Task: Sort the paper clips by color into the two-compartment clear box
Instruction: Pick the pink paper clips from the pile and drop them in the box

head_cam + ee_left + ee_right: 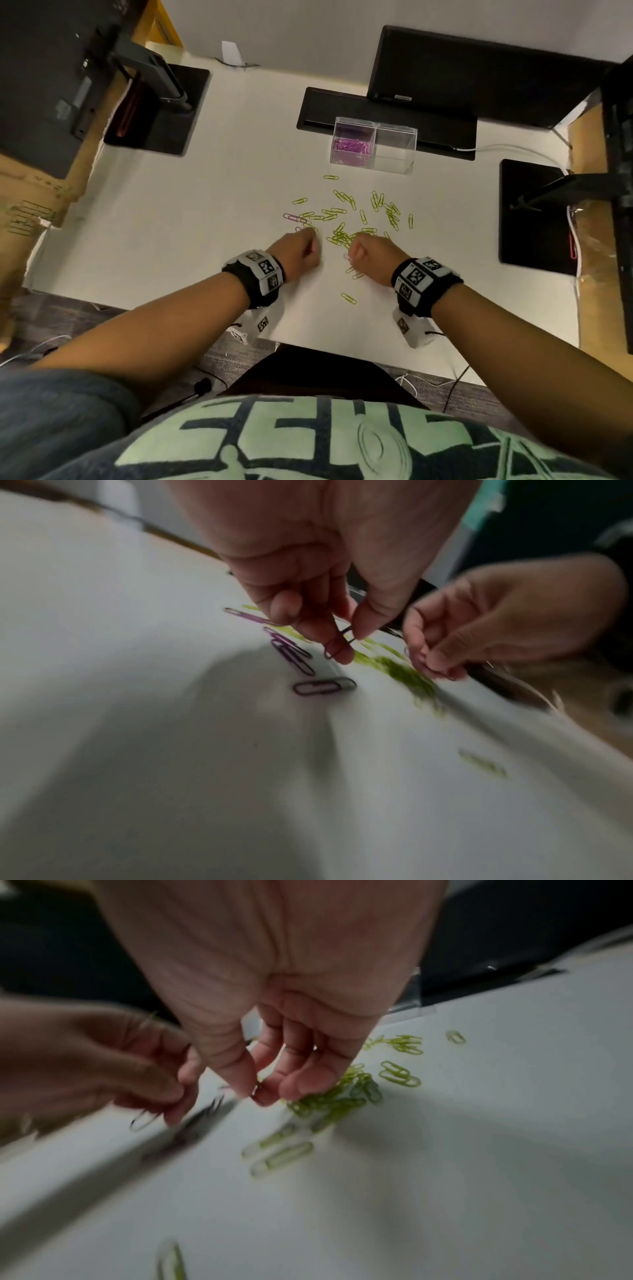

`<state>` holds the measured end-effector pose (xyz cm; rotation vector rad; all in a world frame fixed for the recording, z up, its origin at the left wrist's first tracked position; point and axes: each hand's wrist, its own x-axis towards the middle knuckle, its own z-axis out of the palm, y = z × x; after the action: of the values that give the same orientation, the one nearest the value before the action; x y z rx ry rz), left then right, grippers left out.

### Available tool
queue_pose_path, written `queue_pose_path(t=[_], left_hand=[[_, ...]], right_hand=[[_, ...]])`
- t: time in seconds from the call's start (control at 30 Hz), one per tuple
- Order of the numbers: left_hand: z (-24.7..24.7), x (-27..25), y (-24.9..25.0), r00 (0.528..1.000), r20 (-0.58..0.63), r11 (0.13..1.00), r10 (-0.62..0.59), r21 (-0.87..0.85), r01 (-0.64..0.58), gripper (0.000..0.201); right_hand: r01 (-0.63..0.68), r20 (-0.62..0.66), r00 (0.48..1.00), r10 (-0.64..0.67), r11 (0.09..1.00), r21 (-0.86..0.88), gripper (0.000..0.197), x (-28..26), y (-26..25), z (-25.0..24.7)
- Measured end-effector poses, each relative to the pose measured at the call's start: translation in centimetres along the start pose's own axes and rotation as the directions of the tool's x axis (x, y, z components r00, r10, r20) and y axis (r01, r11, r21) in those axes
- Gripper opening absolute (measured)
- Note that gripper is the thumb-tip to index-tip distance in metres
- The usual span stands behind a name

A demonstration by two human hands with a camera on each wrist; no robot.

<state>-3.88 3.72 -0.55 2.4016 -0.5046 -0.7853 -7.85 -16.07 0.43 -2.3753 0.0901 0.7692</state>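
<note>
The clear two-compartment box [394, 161] stands at the back of the table. Its left half holds purple clips [351, 145]; its right half looks bare. Yellow-green clips [342, 236] lie scattered in front of it, and a few purple clips [322, 688] lie at the left edge of the scatter. My left hand [346, 642] pinches a purple clip [337, 645] between thumb and fingertip just above the table. My right hand [255, 1095] hovers over the green heap and pinches a small purple clip [346, 256].
A black monitor base [387, 113] sits right behind the box. Two more black stands are at the left [161, 113] and right [534, 212]. A white cable [513, 149] runs along the back right. The table's front edge [342, 347] is close to my wrists.
</note>
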Motion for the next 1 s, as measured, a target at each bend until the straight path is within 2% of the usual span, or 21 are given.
queue_pose_path(t=[0.1,0.17,0.27,0.33,0.4,0.5,0.6,0.67,0.73,0.8,0.9,1.0], left_hand=[[-1.1,0.5,-1.2,0.979,-0.122,0.968,-0.163,-0.209,0.135,0.024],[-1.5,0.6,-1.5,0.978,-0.113,0.96,-0.173,-0.243,0.142,0.031],[-1.2,0.3,-1.4,0.989,-0.044,0.974,-0.141,-0.184,0.131,0.028],[-0.5,0.3,-1.4,0.992,0.002,0.991,-0.124,-0.059,0.124,0.022],[0.1,0.1,-1.4,0.994,0.039,0.992,-0.102,0.082,0.099,0.02],[0.6,-0.2,-1.7,0.997,0.07,0.961,-0.012,0.277,-0.008,0.019],[0.9,-0.4,-1.8,0.998,0.063,0.936,0.029,0.35,-0.049,0.021],[1.0,-0.5,-2.0,0.998,0.053,0.934,0.042,0.354,-0.058,0.023],[0.9,-0.7,-2.5,0.998,0.046,0.951,0.043,0.304,-0.055,0.021],[0.4,-0.9,-3.2,1.0,-0.004,0.987,0.0,0.162,0.001,0.014],[-0.8,-1.1,-4.7,0.978,-0.135,0.984,-0.16,-0.097,0.148,0.012],[-2.1,-0.9,-5.8,0.926,-0.183,0.914,-0.331,-0.306,0.267,0.008]], right_hand=[[-0.046,-0.033,0.998,0.061,0.942,0.331,0.024,0.7,-0.4,-0.9],[-0.087,0.022,0.996,0.087,0.882,0.462,0.022,1.4,-1.2,-1.2],[-0.174,0.09,0.985,0.15,0.777,0.605,0.019,2.6,-2.7,-1.4],[-0.211,0.097,0.976,0.194,0.746,0.632,0.016,3.3,-3.7,-1.2],[-0.205,0.067,0.977,0.202,0.811,0.548,0.013,3.8,-4.5,-0.9],[-0.155,-0.019,0.985,0.172,0.923,0.353,0.01,4.7,-5.4,-0.3],[-0.116,-0.069,0.989,0.133,0.971,0.209,0.019,5.6,-6.2,0.3],[-0.105,-0.068,0.991,0.114,0.987,0.122,0.013,6.1,-6.8,0.6],[-0.112,-0.061,0.992,0.115,0.993,0.046,0.007,6.6,-7.5,0.9],[-0.115,-0.05,0.992,0.113,0.993,-0.037,0.015,7.0,-8.0,1.3],[-0.109,-0.06,0.993,0.102,0.985,-0.134,0.016,7.3,-8.3,2.0],[-0.12,-0.072,0.991,0.11,0.98,-0.159,0.018,7.5,-8.4,2.5]])
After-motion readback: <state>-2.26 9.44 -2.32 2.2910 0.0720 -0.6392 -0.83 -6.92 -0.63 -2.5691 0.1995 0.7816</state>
